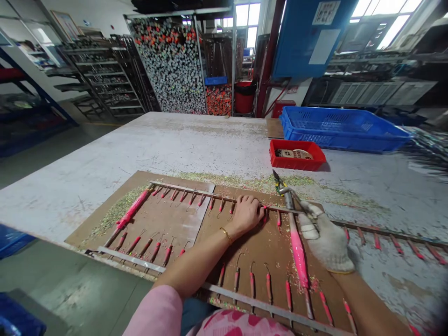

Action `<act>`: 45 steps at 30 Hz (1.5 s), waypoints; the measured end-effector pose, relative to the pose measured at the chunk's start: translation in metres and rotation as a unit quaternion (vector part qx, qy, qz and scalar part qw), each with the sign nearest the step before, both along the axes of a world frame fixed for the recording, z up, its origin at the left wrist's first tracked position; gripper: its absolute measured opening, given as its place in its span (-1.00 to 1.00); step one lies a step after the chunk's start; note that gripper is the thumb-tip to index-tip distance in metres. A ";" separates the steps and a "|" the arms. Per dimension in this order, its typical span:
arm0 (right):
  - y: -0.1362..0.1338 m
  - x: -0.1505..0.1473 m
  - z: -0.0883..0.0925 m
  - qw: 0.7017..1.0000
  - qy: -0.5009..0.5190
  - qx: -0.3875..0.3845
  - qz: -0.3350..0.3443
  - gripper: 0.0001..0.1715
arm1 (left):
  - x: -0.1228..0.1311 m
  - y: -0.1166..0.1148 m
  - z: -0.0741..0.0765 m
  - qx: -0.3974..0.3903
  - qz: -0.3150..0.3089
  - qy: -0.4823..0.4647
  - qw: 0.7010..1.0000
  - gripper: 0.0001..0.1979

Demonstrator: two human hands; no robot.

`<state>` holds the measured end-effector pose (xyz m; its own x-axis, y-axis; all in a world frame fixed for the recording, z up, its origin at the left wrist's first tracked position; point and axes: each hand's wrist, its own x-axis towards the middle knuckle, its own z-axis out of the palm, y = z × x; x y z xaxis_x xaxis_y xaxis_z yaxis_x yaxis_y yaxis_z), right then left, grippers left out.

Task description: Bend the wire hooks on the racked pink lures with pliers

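Observation:
My bare left hand (247, 213) rests knuckles-up on a long metal rail (196, 193), fingers curled onto it beside small pink-tipped hooked pieces (212, 204). My right hand (327, 238), in a white glove, grips a pair of snips (282, 185) whose blades point away near the rail. A long pink painted rod (298, 250) lies across the brown board (168, 219) just left of the glove. A second rail (133, 260) with more pink pieces runs along the near edge.
A red tray (297, 156) and a blue crate (341, 128) stand at the back right of the grey table (175, 144). Greenish trimmings (241, 181) litter the board's far edge. Storage racks stand behind.

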<state>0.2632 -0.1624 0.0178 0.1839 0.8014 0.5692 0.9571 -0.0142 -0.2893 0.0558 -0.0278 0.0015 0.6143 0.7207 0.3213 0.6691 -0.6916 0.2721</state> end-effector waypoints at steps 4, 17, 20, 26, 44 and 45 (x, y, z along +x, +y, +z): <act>0.000 -0.001 -0.001 0.995 -0.058 -0.074 0.021 -0.51 | 0.000 0.000 -0.001 -0.004 0.015 0.000 1.000 -0.81; -0.001 -0.005 0.011 0.999 -0.022 -0.047 0.016 -0.53 | 0.000 0.000 -0.001 -0.011 0.007 0.000 1.000 -0.81; -0.002 -0.006 0.012 0.998 0.013 0.008 -0.054 -0.48 | 0.000 0.000 -0.001 -0.007 0.002 0.000 1.000 -0.81; 0.000 -0.006 0.009 0.997 -0.026 -0.070 0.023 -0.51 | 0.001 0.001 -0.002 -0.005 0.009 0.003 1.000 -0.82; -0.002 -0.003 0.008 0.988 -0.131 -0.048 0.063 -0.57 | -0.001 0.000 0.002 -0.011 0.007 0.001 1.000 -0.83; -0.002 -0.003 0.009 0.990 -0.122 -0.037 0.055 -0.58 | -0.001 0.000 0.002 -0.013 0.003 -0.001 1.000 -0.83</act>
<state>0.2603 -0.1646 0.0268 -0.0420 0.8500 0.5250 0.9953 0.0815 -0.0522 0.0549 -0.0280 0.0031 0.6095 0.7320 0.3045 0.6721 -0.6808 0.2913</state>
